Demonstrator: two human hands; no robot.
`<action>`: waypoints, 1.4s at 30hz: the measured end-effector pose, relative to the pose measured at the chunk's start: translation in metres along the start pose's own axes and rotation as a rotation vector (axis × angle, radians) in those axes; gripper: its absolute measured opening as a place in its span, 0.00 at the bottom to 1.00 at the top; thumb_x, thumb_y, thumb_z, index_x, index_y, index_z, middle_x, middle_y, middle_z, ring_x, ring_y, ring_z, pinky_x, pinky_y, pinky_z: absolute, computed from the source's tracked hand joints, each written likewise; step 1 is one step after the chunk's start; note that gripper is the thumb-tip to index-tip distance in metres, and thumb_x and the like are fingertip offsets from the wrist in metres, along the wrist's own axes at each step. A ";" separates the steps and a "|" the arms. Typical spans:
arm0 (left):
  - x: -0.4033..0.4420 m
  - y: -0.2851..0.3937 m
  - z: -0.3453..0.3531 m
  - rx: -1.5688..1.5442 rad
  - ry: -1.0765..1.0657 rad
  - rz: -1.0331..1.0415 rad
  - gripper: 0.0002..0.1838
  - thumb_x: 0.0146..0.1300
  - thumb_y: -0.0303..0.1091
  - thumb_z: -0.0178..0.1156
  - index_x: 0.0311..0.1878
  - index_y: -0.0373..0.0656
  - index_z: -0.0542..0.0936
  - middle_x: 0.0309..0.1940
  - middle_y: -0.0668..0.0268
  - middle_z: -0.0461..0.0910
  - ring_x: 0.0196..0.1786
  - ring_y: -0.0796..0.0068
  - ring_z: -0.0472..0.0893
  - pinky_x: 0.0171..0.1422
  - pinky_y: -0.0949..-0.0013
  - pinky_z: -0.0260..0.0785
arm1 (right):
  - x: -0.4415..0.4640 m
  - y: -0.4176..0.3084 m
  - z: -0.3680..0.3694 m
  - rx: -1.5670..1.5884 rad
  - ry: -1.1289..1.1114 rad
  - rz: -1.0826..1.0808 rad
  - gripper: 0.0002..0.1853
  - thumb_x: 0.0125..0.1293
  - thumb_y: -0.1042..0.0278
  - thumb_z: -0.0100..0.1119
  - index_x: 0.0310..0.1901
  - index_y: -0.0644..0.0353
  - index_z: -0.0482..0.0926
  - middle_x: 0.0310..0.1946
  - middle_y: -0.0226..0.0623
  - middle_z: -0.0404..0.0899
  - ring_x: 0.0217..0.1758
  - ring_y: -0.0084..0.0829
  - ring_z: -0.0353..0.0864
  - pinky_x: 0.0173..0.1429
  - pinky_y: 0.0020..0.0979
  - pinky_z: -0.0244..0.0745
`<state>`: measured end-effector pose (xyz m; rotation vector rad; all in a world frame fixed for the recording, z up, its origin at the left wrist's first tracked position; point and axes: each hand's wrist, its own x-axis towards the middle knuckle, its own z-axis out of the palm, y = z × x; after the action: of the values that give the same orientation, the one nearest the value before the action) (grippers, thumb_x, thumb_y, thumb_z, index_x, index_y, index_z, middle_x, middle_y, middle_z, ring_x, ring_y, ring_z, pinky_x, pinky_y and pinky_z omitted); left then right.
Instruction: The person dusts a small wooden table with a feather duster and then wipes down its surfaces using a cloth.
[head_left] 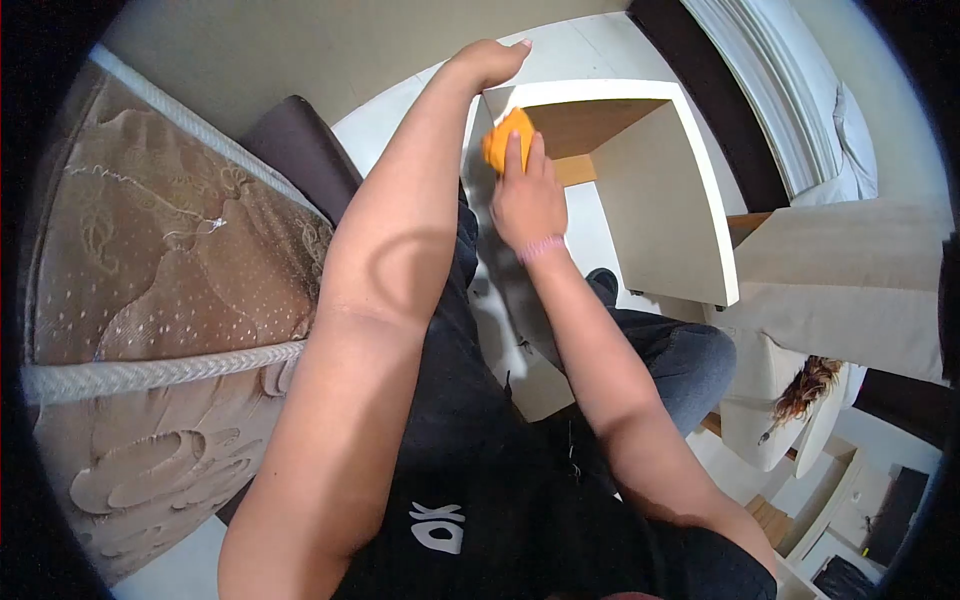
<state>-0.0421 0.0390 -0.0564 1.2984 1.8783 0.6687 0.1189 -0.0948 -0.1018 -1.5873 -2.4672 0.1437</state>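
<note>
An orange cloth (pixel 509 139) is bunched under my right hand (pixel 530 197), whose fingers are closed over it. The cloth presses against the near white panel of a white furniture piece (pixel 665 215), close to its far left corner. My left hand (pixel 487 63) is bent at the wrist beside that same corner. One fingertip of it shows, pointing right; its other fingers are hidden, so its grip on the panel cannot be made out. A pink bracelet (pixel 541 248) circles my right wrist.
To the left stands a brown patterned mattress (pixel 180 240) with white piping, beside a dark cushioned piece (pixel 300 150). A wall (pixel 300 45) rises ahead. On the right are a white chair (pixel 765 410) and a shelf unit (pixel 830 500). My bent knee (pixel 690 365) is near the furniture.
</note>
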 end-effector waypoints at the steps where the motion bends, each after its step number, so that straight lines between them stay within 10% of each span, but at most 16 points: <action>1: -0.001 0.003 -0.001 -0.004 -0.009 0.002 0.44 0.68 0.71 0.42 0.67 0.38 0.72 0.56 0.45 0.78 0.55 0.47 0.79 0.50 0.45 0.75 | -0.019 0.009 0.000 -0.038 0.091 -0.114 0.35 0.63 0.67 0.54 0.73 0.62 0.61 0.70 0.57 0.62 0.68 0.54 0.67 0.66 0.46 0.69; 4: -0.001 0.011 0.000 0.110 -0.017 0.032 0.40 0.68 0.67 0.47 0.63 0.36 0.76 0.51 0.45 0.81 0.50 0.50 0.82 0.49 0.47 0.75 | -0.077 0.026 -0.019 -0.074 0.023 -0.194 0.33 0.64 0.71 0.55 0.72 0.59 0.63 0.73 0.58 0.57 0.75 0.57 0.60 0.73 0.49 0.63; 6: 0.017 0.012 0.005 0.026 0.022 0.060 0.36 0.68 0.61 0.51 0.61 0.34 0.78 0.63 0.44 0.75 0.67 0.47 0.74 0.70 0.53 0.66 | -0.101 0.029 -0.036 -0.050 -0.099 -0.247 0.33 0.64 0.72 0.55 0.72 0.58 0.64 0.75 0.55 0.55 0.78 0.57 0.54 0.77 0.50 0.56; 10: -0.045 0.059 -0.030 0.013 0.010 -0.126 0.31 0.72 0.51 0.54 0.69 0.37 0.72 0.67 0.52 0.73 0.71 0.53 0.71 0.76 0.54 0.61 | -0.081 0.030 -0.030 -0.024 -0.086 -0.291 0.30 0.65 0.68 0.51 0.70 0.62 0.66 0.75 0.55 0.55 0.79 0.55 0.52 0.79 0.50 0.51; 11: 0.000 0.026 0.002 0.020 0.188 0.115 0.33 0.69 0.58 0.51 0.59 0.34 0.79 0.62 0.43 0.76 0.65 0.46 0.76 0.70 0.54 0.65 | -0.065 0.028 -0.024 -0.020 -0.045 -0.327 0.30 0.67 0.66 0.51 0.70 0.63 0.66 0.75 0.56 0.56 0.79 0.54 0.53 0.79 0.50 0.51; 24: -0.025 0.043 -0.038 -0.162 0.119 0.050 0.29 0.68 0.53 0.51 0.49 0.31 0.83 0.44 0.46 0.85 0.49 0.47 0.84 0.60 0.52 0.73 | 0.153 0.056 0.016 0.090 0.004 -0.608 0.20 0.71 0.64 0.44 0.59 0.61 0.77 0.61 0.48 0.76 0.70 0.48 0.69 0.72 0.44 0.63; 35: -0.015 0.045 -0.030 -0.084 0.143 -0.001 0.27 0.59 0.46 0.54 0.49 0.30 0.83 0.49 0.45 0.83 0.56 0.49 0.81 0.62 0.58 0.72 | 0.214 0.218 0.003 -0.485 0.089 -0.117 0.19 0.69 0.62 0.45 0.34 0.59 0.87 0.37 0.46 0.86 0.42 0.44 0.85 0.46 0.48 0.78; 40: -0.011 0.040 -0.030 -0.103 0.025 0.011 0.25 0.59 0.47 0.56 0.44 0.29 0.83 0.39 0.45 0.85 0.44 0.50 0.85 0.53 0.56 0.75 | 0.174 0.071 0.009 -0.332 -0.055 -0.382 0.21 0.71 0.56 0.44 0.32 0.56 0.87 0.34 0.46 0.86 0.39 0.46 0.85 0.45 0.47 0.76; 42: -0.013 0.033 -0.030 -0.132 0.005 -0.032 0.26 0.65 0.53 0.58 0.54 0.40 0.78 0.45 0.60 0.82 0.40 0.68 0.83 0.41 0.62 0.72 | 0.151 0.028 0.003 0.060 -0.104 -0.258 0.21 0.70 0.49 0.47 0.35 0.51 0.87 0.34 0.44 0.86 0.43 0.44 0.83 0.54 0.45 0.70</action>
<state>-0.0452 0.0384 -0.0098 1.1815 1.8234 0.7663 0.0823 0.0545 -0.0925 -1.2544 -2.6926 0.2627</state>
